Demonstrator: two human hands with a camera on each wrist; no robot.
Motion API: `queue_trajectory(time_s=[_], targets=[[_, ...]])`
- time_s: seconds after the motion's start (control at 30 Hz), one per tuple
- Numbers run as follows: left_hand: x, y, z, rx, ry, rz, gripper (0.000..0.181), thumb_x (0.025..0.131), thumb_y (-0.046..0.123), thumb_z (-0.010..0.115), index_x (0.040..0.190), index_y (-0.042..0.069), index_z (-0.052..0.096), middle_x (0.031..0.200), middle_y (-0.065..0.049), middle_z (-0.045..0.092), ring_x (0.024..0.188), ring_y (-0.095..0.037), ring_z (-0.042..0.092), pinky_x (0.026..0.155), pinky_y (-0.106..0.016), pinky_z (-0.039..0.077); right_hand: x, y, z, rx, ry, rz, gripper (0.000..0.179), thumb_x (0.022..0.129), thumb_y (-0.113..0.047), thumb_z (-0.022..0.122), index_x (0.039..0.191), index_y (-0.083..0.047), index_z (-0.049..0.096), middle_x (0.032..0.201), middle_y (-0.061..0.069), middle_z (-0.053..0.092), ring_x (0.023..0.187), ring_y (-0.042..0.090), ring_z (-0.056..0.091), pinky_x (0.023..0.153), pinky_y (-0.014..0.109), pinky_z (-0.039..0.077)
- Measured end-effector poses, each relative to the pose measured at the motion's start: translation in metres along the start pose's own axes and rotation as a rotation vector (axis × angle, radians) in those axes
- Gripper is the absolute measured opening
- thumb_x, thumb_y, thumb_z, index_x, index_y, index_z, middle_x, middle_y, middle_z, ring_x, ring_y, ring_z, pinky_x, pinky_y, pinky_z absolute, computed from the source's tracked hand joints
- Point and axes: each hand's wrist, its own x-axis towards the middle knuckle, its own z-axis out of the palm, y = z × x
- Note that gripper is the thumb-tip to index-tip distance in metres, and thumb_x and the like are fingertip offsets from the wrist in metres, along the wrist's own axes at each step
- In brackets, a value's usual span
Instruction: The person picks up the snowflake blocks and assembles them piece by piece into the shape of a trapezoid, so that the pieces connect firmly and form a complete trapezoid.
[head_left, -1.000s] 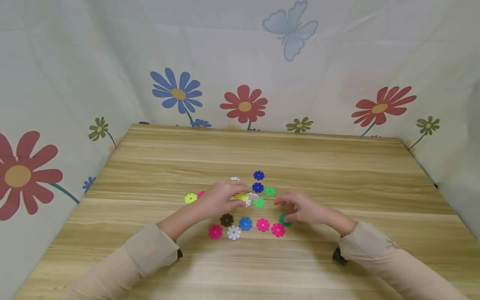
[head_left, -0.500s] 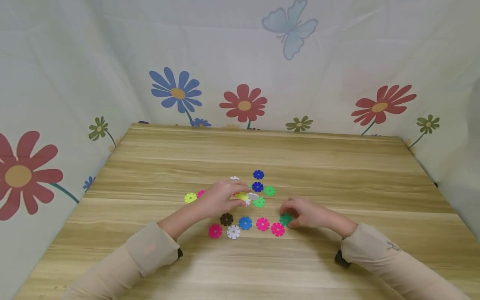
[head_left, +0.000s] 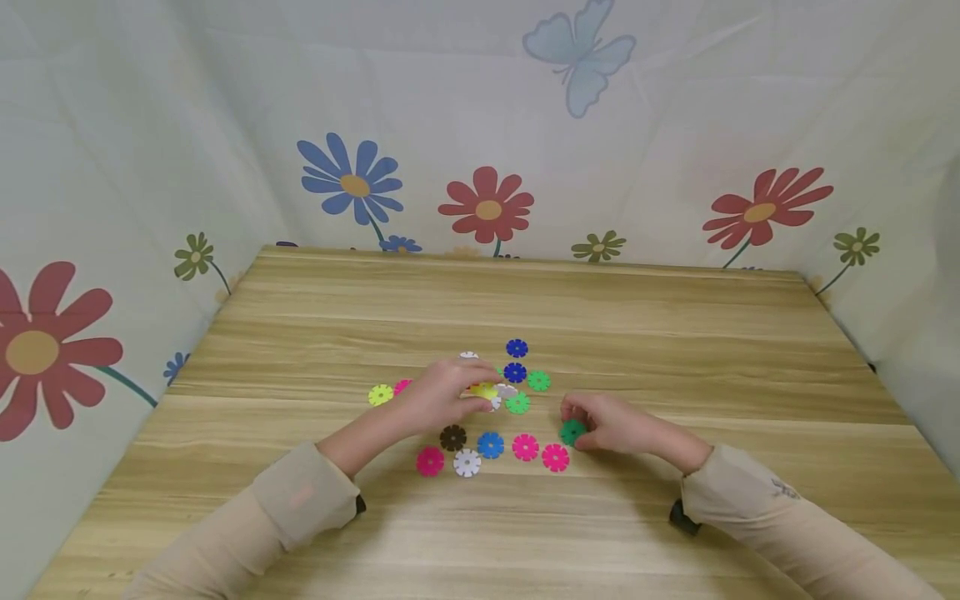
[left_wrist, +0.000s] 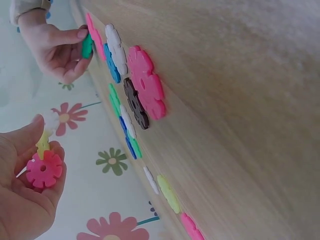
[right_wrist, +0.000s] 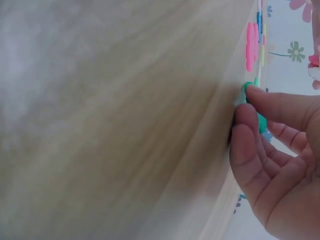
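Right hand point(head_left: 618, 425) is pinching the green disc point(head_left: 573, 433) at the right end of the spread; thumb is bearing on its near side, bent fingers are closing in from the far side. Disc is sitting in the mouth of the grip at the fingertips, much of its face showing to the left, clear of the palm. Whether its edge is touching the table point(head_left: 675, 333), I cannot tell. Left hand point(head_left: 442, 398) is holding a joined cluster point(left_wrist: 44, 169) of pink, yellow and white discs between thumb and curled fingers; the pieces are lying inside the grip, with yellow and white poking out to the right past the fingers. Cluster is hanging above the table, left of the green disc and well apart from it. Two pink discs point(head_left: 525, 447) are lying just left of the green one; blue disc point(head_left: 491, 445) and brown disc point(head_left: 453, 437) are following further left, with a white disc point(head_left: 467, 462) and another pink lying nearer. Two navy discs point(head_left: 514, 372) and two pale green discs point(head_left: 538, 381) are lying between the hands, mostly on the far side. A yellow disc point(head_left: 380, 395) is lying at far left.
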Motion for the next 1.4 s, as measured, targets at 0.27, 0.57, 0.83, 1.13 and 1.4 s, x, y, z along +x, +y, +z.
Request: queue_trajectory(time_s=[0.27, 0.57, 0.83, 1.13, 1.4], targets=[[0.000, 0.001, 0.000, 0.001, 0.019, -0.018, 0.035, 0.077, 0.020, 0.067, 0.110, 0.011, 0.062, 0.114, -0.006, 0.060, 0.107, -0.020, 0.056, 0.088, -0.032, 0.046, 0.003, -0.003, -0.005, 0.190, 0.026, 0.040, 0.016, 0.079, 0.007, 0.055, 0.092, -0.001, 0.054, 0.073, 0.009, 0.056, 0.056, 0.010, 0.053, 0.050, 0.022, 0.048], [0.001, 0.002, 0.002, -0.007, 0.038, -0.043, 0.037, 0.076, 0.021, 0.068, 0.111, 0.011, 0.061, 0.114, -0.006, 0.060, 0.105, -0.019, 0.056, 0.088, -0.032, 0.047, 0.011, -0.012, -0.019, 0.309, 0.150, 0.002, 0.021, 0.081, 0.008, 0.053, 0.101, 0.007, 0.056, 0.079, 0.015, 0.055, 0.064, 0.022, 0.059, 0.056, 0.034, 0.053], [0.002, 0.002, 0.003, -0.002, 0.061, -0.027, 0.037, 0.075, 0.024, 0.069, 0.109, 0.011, 0.063, 0.113, -0.006, 0.061, 0.105, -0.019, 0.057, 0.089, -0.032, 0.046, 0.016, -0.027, -0.024, 0.411, 0.184, -0.001, 0.023, 0.082, 0.006, 0.052, 0.105, 0.010, 0.056, 0.085, 0.020, 0.056, 0.070, 0.029, 0.062, 0.061, 0.038, 0.054], [0.003, 0.003, 0.003, -0.021, 0.061, -0.028, 0.036, 0.076, 0.023, 0.068, 0.110, 0.010, 0.062, 0.114, -0.005, 0.061, 0.106, -0.019, 0.056, 0.089, -0.032, 0.046, 0.021, -0.041, -0.023, 0.505, 0.222, 0.040, 0.026, 0.084, 0.004, 0.053, 0.109, 0.011, 0.054, 0.088, 0.020, 0.055, 0.073, 0.032, 0.063, 0.063, 0.039, 0.053], [0.003, 0.003, 0.003, -0.043, 0.081, -0.017, 0.036, 0.076, 0.022, 0.069, 0.109, 0.009, 0.062, 0.115, -0.006, 0.060, 0.107, -0.020, 0.056, 0.088, -0.031, 0.047, 0.025, -0.043, -0.022, 0.591, 0.239, 0.079, 0.029, 0.083, 0.005, 0.054, 0.111, 0.013, 0.052, 0.086, 0.017, 0.055, 0.068, 0.023, 0.064, 0.065, 0.041, 0.053]])
